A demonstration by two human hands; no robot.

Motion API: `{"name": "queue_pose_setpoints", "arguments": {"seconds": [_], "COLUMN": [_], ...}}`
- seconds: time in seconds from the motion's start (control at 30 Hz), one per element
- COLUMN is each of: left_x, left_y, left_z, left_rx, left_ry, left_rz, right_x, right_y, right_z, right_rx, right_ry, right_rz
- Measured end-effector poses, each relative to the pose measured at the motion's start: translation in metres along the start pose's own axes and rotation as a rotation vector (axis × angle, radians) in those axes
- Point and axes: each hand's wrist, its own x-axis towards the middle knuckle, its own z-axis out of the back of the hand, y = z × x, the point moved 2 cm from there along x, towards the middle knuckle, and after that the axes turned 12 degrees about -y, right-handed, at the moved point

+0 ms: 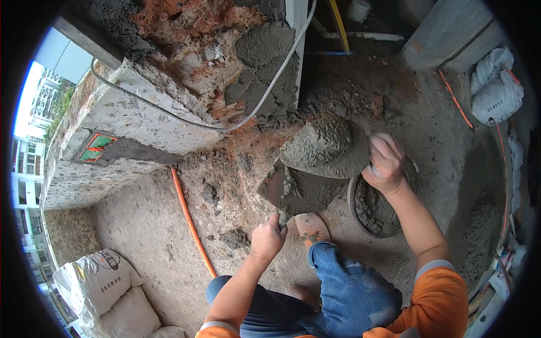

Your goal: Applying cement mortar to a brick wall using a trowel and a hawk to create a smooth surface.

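Observation:
My left hand [269, 238] is closed around the short handle of a flat, square-cornered trowel [270, 185]. Its blade is smeared with wet grey mortar. My right hand [385, 163] grips the right edge of a rounded grey pan [356, 160] that carries a thick heap of wet mortar [319, 142]. The pan's lower rim overlaps the far side of the trowel blade; I cannot tell whether they touch. Below my right hand stands a round bucket [350, 198] with mortar inside, partly hidden by the pan, hand and forearm.
Ahead rises a rough broken wall [163, 112] with fresh mortar and a grey hose [248, 119] across it. An orange conduit [191, 222] runs along the dirty floor. Filled white sacks lie at lower left [101, 279] and far right [496, 93]. An upright post [297, 56] stands ahead.

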Motion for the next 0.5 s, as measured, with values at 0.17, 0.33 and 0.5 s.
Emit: {"name": "queue_pose_setpoints", "arguments": {"seconds": [0.17,0.33,0.5], "left_x": [-0.010,0.006,0.029], "left_y": [0.016,0.060,0.086], "left_z": [-0.043,-0.093,-0.091], "left_rx": [-0.598,-0.677,-0.339], "left_ry": [0.068,0.040,0.200], "left_rz": [0.608,0.771,0.530], "right_x": [0.047,0.063,0.036], "right_y": [0.011,0.012,-0.002], "right_z": [-0.032,-0.036,-0.023], "right_rx": [0.105,0.095,0.073], "right_ry": [-0.245,-0.256,-0.194], "right_rz": [0.073,0.088,0.042]}}
